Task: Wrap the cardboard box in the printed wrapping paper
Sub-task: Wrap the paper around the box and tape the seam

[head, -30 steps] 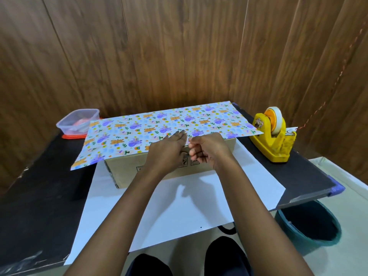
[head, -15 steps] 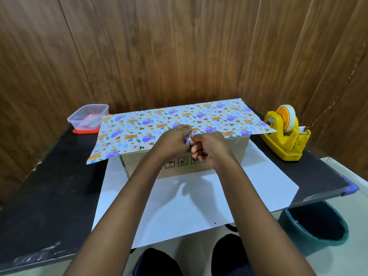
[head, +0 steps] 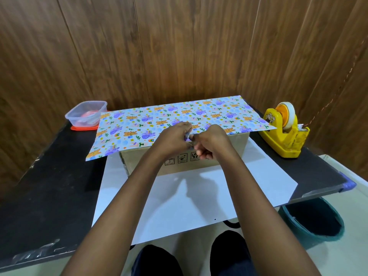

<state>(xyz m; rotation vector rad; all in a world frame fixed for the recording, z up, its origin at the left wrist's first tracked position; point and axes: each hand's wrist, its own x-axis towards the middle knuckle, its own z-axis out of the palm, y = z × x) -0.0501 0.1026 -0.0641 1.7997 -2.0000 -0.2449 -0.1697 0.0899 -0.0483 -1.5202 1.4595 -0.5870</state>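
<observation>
The cardboard box (head: 229, 152) sits on the black tabletop (head: 49, 186), on the white side of the printed wrapping paper (head: 159, 120), which also folds over its top. Little black signs (head: 182, 158) on the box are too small to read. The left hand (head: 173, 139) and right hand (head: 214, 141) pinch the paper's near edge with curled fingers. A clear tub (head: 85, 114) holds something red.

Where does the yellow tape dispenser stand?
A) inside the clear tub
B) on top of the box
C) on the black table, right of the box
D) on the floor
C: the yellow tape dispenser sits on the black table, right of the cardboard box.
</observation>
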